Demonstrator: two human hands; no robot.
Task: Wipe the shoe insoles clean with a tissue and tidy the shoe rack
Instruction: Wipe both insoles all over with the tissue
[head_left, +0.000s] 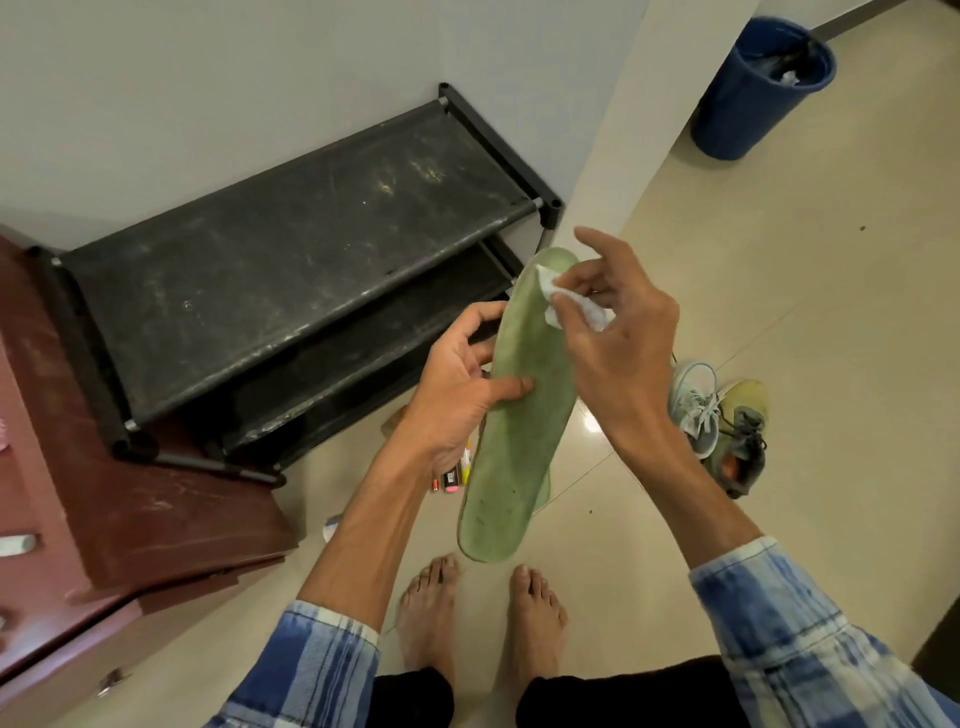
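At mid-frame, the left hand (457, 387) grips a green insole (514, 415) by its edge, thumb laid flat across its face, fingers curled behind. Just above, the right hand (618, 332) pinches a crumpled white tissue (558, 299) against the insole's upper end, index finger lifted free. Upper left stands a dusty black shoe rack (291, 260); sneakers (719, 415) lie at right on beige floor tiles (831, 322).

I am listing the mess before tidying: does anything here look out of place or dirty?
Yes. The rack is streaked with pale dust on its top shelf. Two shoes lie bunched on the floor right of it. Some small items lie loose there too, partly hidden by the left hand holding the insole.
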